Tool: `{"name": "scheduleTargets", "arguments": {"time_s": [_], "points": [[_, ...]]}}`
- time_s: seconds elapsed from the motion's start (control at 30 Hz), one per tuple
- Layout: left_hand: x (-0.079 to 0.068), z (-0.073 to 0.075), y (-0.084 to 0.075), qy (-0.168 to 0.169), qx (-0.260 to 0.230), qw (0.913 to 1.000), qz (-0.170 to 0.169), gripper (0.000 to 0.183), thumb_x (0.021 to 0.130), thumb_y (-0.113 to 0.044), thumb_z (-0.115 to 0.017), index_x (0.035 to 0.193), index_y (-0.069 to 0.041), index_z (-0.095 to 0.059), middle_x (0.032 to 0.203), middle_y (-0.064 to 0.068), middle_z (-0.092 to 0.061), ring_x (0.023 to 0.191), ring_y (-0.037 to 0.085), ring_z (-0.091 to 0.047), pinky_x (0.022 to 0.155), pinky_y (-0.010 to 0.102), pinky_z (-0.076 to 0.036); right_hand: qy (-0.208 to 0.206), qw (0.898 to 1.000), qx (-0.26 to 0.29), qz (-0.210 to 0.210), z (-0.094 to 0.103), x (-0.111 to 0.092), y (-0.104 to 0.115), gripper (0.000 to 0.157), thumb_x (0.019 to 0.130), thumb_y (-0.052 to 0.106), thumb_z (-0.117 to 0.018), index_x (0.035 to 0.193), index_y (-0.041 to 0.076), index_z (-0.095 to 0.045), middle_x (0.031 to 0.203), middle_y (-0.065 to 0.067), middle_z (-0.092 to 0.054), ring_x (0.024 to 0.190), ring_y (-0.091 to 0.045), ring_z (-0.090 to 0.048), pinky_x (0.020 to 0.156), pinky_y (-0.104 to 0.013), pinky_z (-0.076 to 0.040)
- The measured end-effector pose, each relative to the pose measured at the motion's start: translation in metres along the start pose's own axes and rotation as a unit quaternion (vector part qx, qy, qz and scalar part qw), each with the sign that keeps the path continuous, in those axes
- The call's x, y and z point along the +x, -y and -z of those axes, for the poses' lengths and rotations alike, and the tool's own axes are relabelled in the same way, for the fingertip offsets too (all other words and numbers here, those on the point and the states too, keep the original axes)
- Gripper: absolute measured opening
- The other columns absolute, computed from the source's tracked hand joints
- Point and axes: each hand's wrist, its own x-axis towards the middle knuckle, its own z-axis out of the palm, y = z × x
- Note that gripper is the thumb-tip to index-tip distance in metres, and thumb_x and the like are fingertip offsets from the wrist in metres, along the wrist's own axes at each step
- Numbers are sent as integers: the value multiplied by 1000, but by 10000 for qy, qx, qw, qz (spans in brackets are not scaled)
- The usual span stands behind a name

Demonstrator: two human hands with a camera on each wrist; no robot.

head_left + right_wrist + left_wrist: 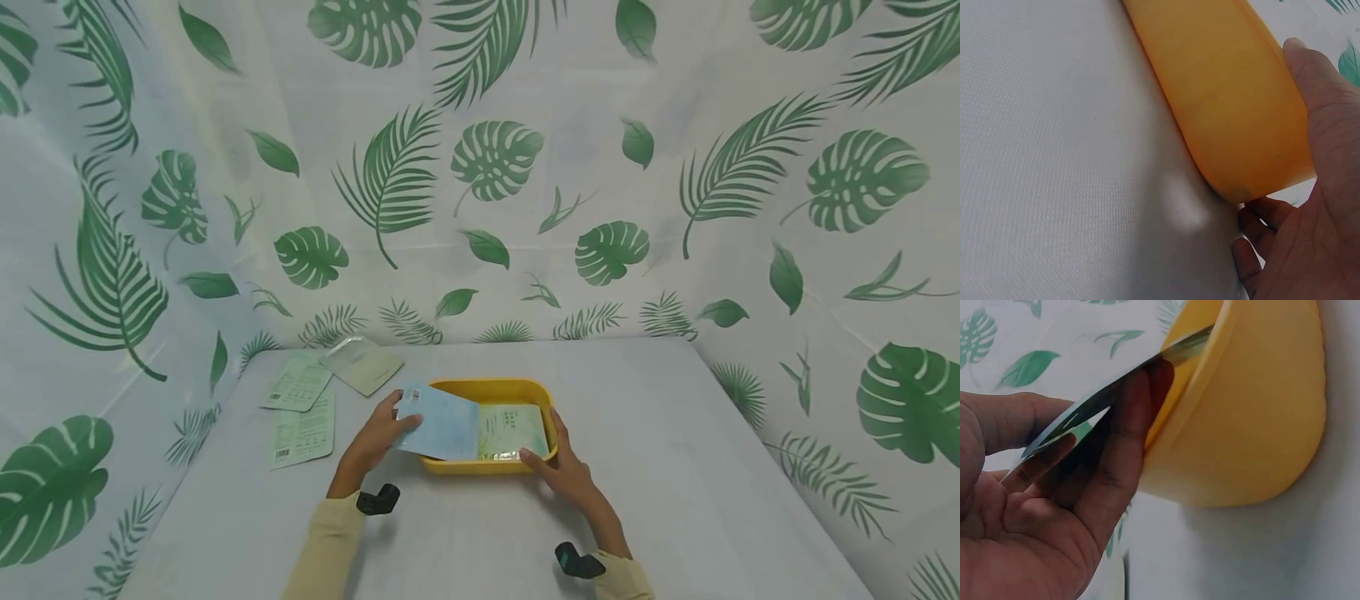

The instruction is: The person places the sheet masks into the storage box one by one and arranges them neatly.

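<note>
My left hand (381,435) pinches a flat light-blue packet (442,423) by its left end, thumb on top and fingers beneath. The packet slants over the left rim of a yellow plastic basin (487,468), its far end inside. In the left wrist view the packet (1100,394) appears edge-on between thumb and fingers, shiny and thin. A pale green packet (513,431) with printed text lies in the basin's right half, partly covered by the blue one. My right hand (566,471) grips the basin's right end, thumb at the front rim and fingers round the side.
Left of the basin, two pale green printed packets (302,429) overlap on the white table (675,467). Behind them lies a clear-topped packet with a cream-coloured part (367,371). Leaf-patterned white curtains (525,208) stand along the back and both sides.
</note>
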Motion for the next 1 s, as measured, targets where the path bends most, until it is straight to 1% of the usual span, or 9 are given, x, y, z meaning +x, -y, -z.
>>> {"name": "scheduleTargets", "arguments": {"time_s": [0.13,0.3,0.37,0.43,0.5,0.67,0.87,0.93,1.0], "points": [[2,-5,-5,362,100,9993,46,56,99,-9,-53,150,-5,-29,126,19,-59,94,17,-65,76,32,-56,-15,10000,-46,8,-1,-1,0,98,87,64,-57,156,33,5,162,-20,-15,138,-59,-26,102,-76,-24],[6,-14,-7,1034,269,9943,39,58,101,-7,-48,153,-5,-22,128,21,-57,99,20,-64,80,34,-55,-39,10000,-61,22,0,-2,1,96,88,62,-57,156,33,5,162,-20,-15,139,-58,-26,103,-76,-22],[9,-19,-6,1114,446,9928,49,61,100,-6,-48,154,-4,-20,130,20,-56,101,20,-63,83,34,-54,-40,10000,-25,36,-1,-2,1,96,88,62,-57,156,33,5,162,-19,-15,139,-58,-26,103,-77,-22],[11,-25,-6,1072,738,9915,-7,61,99,-4,-51,153,-2,-22,131,18,-56,102,21,-62,85,35,-53,-28,10000,-3,43,-2,-2,0,97,87,63,-58,156,34,4,162,-19,-15,138,-58,-26,102,-77,-22],[12,-30,-6,924,1270,9875,-96,60,97,-4,-55,150,-2,-28,130,17,-58,104,22,-62,87,37,-52,-13,10000,6,52,-2,-2,0,98,87,64,-58,156,34,5,162,-19,-15,138,-58,-26,102,-77,-22],[13,-42,-8,565,2601,9626,-510,61,91,-6,-65,145,-1,-36,131,17,-60,112,27,-61,97,46,-49,3,10000,-61,62,-3,-1,0,98,87,64,-57,156,34,5,162,-19,-15,138,-58,-27,102,-77,-22],[11,-54,-10,283,3256,9427,-671,84,84,-6,-75,150,-3,-23,130,21,-57,106,27,-60,95,48,-50,12,10000,-14,82,-1,-1,1,97,88,62,-58,156,34,5,162,-20,-15,137,-59,-26,102,-77,-21],[9,-58,-10,210,3417,9360,-823,83,82,-5,-76,148,-4,-26,126,22,-59,103,29,-61,91,48,-51,8,10000,4,48,-1,-1,2,96,88,60,-58,156,34,5,162,-21,-15,137,-61,-26,101,-78,-22],[8,-62,-8,178,3618,9267,-999,72,82,-5,-77,141,-3,-36,124,21,-60,103,29,-61,91,48,-51,24,10000,-3,6,-1,-1,2,96,88,60,-58,156,34,5,162,-21,-14,136,-61,-26,101,-78,-22]]}}
